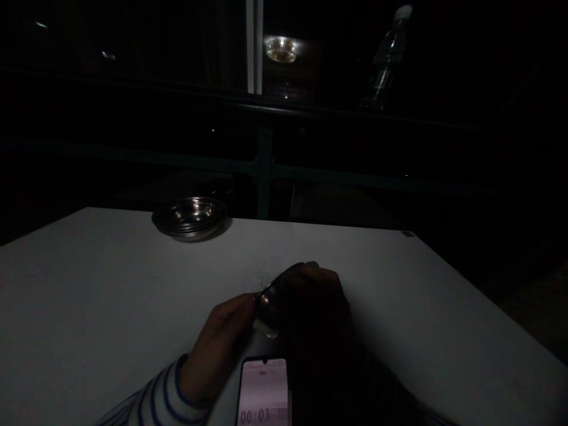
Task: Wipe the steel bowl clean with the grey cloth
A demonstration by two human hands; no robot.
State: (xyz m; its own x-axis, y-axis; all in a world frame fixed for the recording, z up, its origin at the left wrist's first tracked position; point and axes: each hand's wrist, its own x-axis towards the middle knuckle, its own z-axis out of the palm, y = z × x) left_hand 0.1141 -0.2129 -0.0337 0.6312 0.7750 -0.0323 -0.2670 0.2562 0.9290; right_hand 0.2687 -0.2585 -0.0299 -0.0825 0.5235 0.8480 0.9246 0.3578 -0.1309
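Note:
A small shiny steel dish (pixel 267 309) is held tilted on edge just above the white table (pixel 110 296), near its front. My left hand (pixel 219 343), in a striped sleeve, pinches the dish's left rim. My right hand (pixel 320 290) lies in deep shadow, its fingers curled over the top rim. Whether the right hand also holds something dark against the dish is hidden by the gloom. A phone (pixel 263 391) lies below the hands, its lit screen reading 00:03.
A stack of steel plates (pixel 190 217) sits at the table's far edge. Beyond it runs a dark railing (pixel 264 171). A clear bottle (pixel 389 53) and a glass dish (pixel 281 49) stand behind it. The surroundings are very dark.

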